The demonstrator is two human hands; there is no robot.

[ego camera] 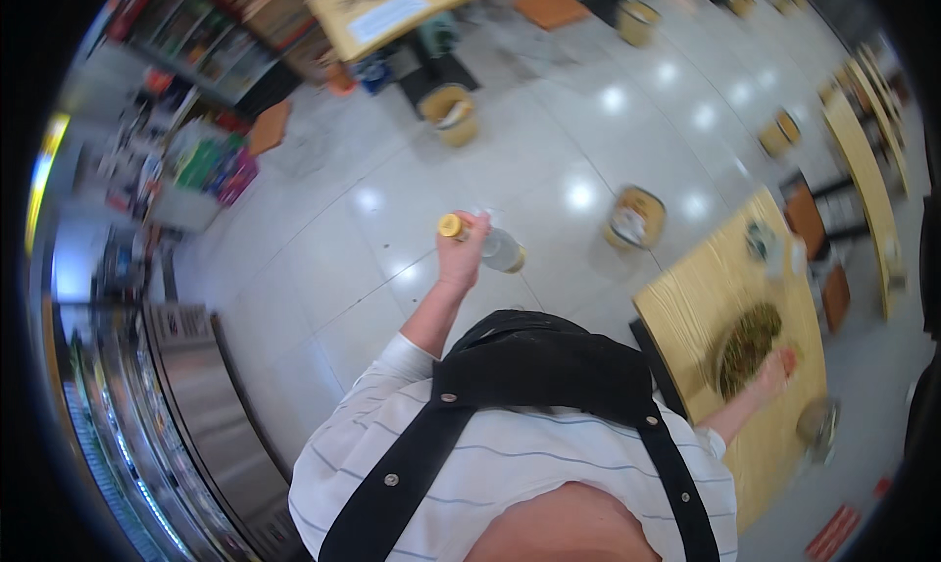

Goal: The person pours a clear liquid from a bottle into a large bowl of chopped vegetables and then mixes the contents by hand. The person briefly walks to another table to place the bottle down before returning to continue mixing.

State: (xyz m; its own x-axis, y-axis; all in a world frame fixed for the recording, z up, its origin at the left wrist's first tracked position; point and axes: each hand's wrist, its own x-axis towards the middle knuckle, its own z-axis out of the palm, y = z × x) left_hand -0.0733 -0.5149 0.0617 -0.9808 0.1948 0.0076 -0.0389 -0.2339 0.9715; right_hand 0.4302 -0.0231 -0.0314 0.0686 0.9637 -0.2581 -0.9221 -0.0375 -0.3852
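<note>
My left hand (463, 252) is wrapped around a clear bottle (502, 249) with a yellow cap (451, 227). The bottle leans over the tiled floor in front of my apron. To the right, my right hand (769, 379) reaches over a pale wooden table (680, 305). It is at the edge of a round container (724, 347) heaped with green and brown plant matter (751, 341). Something reddish shows at its fingertips, too blurred to tell whether it is held or is part of the fingers.
Floor bins (634, 216) stand beside the table and farther off, another bin (450, 117) among them. A clear vessel (817, 422) sits by the table's right edge. At left is a display fridge (213, 385); a red-framed cooler (202, 44) and another table (412, 7) lie ahead.
</note>
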